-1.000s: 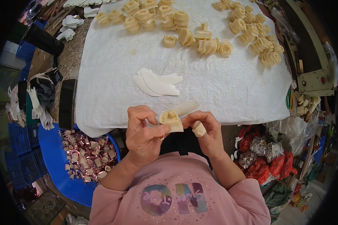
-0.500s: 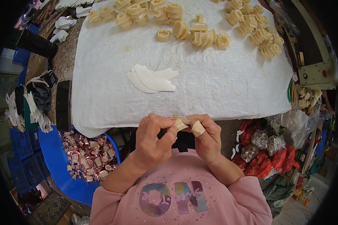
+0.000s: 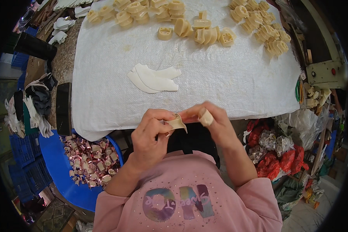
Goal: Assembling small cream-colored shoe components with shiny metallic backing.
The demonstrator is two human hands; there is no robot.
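Note:
My left hand (image 3: 150, 127) is closed on a small cream curved piece (image 3: 176, 123), holding it just off the near edge of the table between thumb and fingers. My right hand (image 3: 216, 121) has its fingers stretched toward that piece, their tips at its upper edge. A pale cover (image 3: 206, 117) wraps the right thumb, which stands apart from the fingers. The right hand is slightly smeared by motion. Beyond my hands, a few flat white curved cutouts (image 3: 154, 79) lie overlapping on the white woven sheet (image 3: 104, 100).
Groups of cream ring-shaped pieces (image 3: 208, 36) sit along the sheet's far side. A blue tub (image 3: 62, 179) at lower left holds many small pinkish shiny pieces (image 3: 92, 160). A black phone (image 3: 63, 108) lies left of the sheet. Red plastic bags (image 3: 268, 166) are heaped at right.
The right hand has turned and lifted, its fingers now reaching across to the cream piece. The white strip seen between my hands no longer shows. The left hand has shifted slightly left.

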